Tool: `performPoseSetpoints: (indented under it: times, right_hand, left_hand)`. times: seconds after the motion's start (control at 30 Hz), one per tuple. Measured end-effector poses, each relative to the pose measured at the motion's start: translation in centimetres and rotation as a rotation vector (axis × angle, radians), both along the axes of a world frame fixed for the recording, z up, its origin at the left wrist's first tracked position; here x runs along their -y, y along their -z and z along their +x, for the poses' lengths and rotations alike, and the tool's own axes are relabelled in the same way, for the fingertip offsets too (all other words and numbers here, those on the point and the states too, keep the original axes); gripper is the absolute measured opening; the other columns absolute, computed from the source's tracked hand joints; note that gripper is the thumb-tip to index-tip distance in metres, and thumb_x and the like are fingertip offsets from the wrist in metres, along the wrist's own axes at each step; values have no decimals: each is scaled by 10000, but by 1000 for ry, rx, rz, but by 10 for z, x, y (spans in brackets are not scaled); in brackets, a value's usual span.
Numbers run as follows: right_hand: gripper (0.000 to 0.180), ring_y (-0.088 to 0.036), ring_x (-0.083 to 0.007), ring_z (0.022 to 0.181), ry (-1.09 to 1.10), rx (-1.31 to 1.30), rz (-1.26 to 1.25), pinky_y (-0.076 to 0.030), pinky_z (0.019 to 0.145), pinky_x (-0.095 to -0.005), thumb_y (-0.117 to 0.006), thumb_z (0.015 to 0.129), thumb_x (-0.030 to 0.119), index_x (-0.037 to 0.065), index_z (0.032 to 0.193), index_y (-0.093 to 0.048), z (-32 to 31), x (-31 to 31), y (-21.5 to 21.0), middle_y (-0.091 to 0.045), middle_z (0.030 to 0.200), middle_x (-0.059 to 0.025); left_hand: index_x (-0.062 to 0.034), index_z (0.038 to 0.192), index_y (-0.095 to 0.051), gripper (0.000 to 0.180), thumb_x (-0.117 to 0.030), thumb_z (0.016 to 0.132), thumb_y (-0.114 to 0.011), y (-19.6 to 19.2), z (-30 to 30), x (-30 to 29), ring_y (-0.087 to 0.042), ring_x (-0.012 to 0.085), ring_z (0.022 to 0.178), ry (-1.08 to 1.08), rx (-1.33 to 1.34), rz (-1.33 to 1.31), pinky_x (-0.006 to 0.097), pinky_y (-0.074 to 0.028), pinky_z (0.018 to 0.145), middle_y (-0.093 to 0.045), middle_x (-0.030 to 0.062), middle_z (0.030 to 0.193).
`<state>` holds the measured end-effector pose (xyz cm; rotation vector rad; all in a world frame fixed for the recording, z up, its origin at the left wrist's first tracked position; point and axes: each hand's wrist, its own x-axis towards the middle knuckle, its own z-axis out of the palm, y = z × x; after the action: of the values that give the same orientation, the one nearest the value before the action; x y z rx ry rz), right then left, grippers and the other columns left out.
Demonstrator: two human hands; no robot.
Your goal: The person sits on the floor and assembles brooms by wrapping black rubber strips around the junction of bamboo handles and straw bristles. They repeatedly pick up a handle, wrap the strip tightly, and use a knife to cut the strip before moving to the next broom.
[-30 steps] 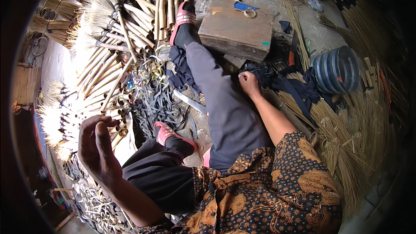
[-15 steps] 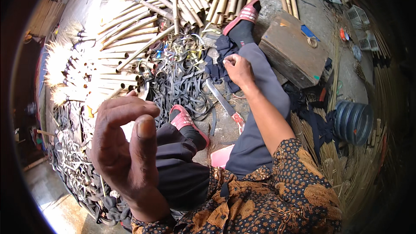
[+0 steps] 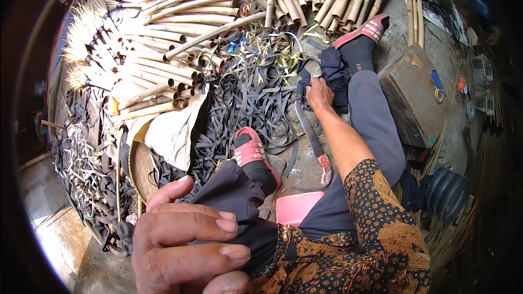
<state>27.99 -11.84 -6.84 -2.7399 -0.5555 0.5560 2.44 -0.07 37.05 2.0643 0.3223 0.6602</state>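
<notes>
In the lower left, my left hand (image 3: pixel 190 245) is raised close up. Its fingers are loosely bent and apart; nothing shows in them, though the palm is hidden. My right hand (image 3: pixel 319 95) reaches forward between my legs, its fingers closed at the near end of a flat, grey, stone-like piece (image 3: pixel 312 68). That piece lies over a dark cloth (image 3: pixel 333 71) bunched by my right foot. Just below the right hand, a long-bladed knife (image 3: pixel 308 130) with a red-and-white wrapped handle lies on the floor.
Bamboo handles (image 3: pixel 218 19) and straw-headed brooms (image 3: pixel 92 49) lie piled ahead and left. Black rubber strips (image 3: pixel 239 109) cover the floor between. A wooden box (image 3: pixel 417 98) and a ribbed bottle (image 3: pixel 447 195) are on the right. A pink plastic piece (image 3: pixel 297 207) lies between my legs.
My right hand has lowered from above the dark cloth onto the grey piece. My left hand has dropped and turned, its fingers now pointing right. The view has shifted, moving the scene rightward.
</notes>
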Motion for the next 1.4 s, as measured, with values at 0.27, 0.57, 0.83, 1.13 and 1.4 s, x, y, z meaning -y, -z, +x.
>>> performPoseSetpoints:
  times: [0.27,0.57,0.83,1.13,1.4]
  right_hand:
    - [250,-692,-300,1003,-57,-74,229,-539,879,-421,-746,897,276,34,946,-707,16,16,-36,-697,988,-132]
    - [121,-546,-33,736,-31,-340,881,-454,657,-222,-696,955,125,16,967,-643,6,54,-190,-643,817,27]
    - [72,-545,-17,809,-65,-543,1322,-456,730,-200,-659,995,90,43,1038,-628,-24,64,-313,-623,927,34]
    - [109,-696,-97,811,-41,-791,1564,-557,744,-226,-620,1000,85,51,1104,-618,-72,60,-397,-706,958,-25]
    - [172,-725,-193,899,-170,-815,1701,-601,821,-320,-601,959,96,18,1110,-573,-105,61,-454,-714,1040,-150]
  left_hand:
    - [-75,884,-663,314,-374,979,-675,-8,0,28,-660,206,855,-289,-113,-27,506,-490,996,-676,85,840]
    - [6,951,-730,142,-132,945,-766,7,-9,20,-670,161,801,-192,93,-153,297,-520,767,-716,87,871]
    - [23,1033,-738,311,-285,1007,-699,14,4,19,-717,181,814,-119,-127,-288,330,-558,771,-745,122,880]
    - [26,1097,-712,546,-499,1074,-565,33,10,5,-651,126,855,119,-367,-378,291,-520,803,-706,54,911]
    - [-10,1103,-734,929,-808,1009,-268,22,8,-3,-707,182,844,202,-374,-919,343,-579,758,-734,76,944]
